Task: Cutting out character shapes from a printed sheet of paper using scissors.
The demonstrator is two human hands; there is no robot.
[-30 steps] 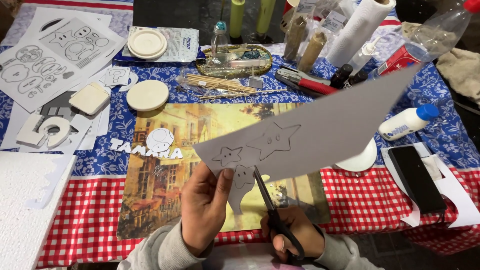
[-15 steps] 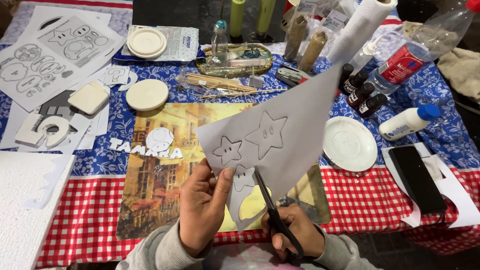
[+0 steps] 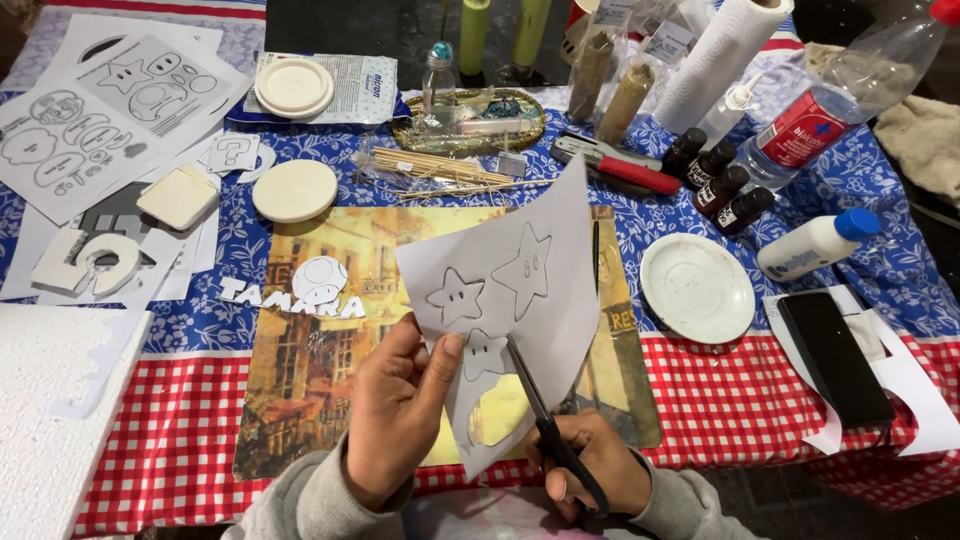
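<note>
Right hand (image 3: 592,468) closed around black scissors (image 3: 548,425), blades open a little and biting into white paper sheet with drawn stars (image 3: 515,290). Left hand (image 3: 397,408) pinching the sheet's lower edge, thumb on top. Sheet held up above yellow picture mat (image 3: 330,400). White round plate (image 3: 697,287) nearby on the right.

From my remote seat, the sheet of paper (image 3: 520,290) hid the middle of the placemat (image 3: 320,400) and part of the right hand (image 3: 590,470), whose fingers in the scissors' (image 3: 550,430) handles I could not make out. Both sleeves ran off the bottom edge. At the table's left edge the foam slab (image 3: 50,420) was cut off, and at the far right corner the clear bottle's (image 3: 850,90) cap too. The small dark bottles' (image 3: 720,185) labels were too small to tell, perhaps paints.
</note>
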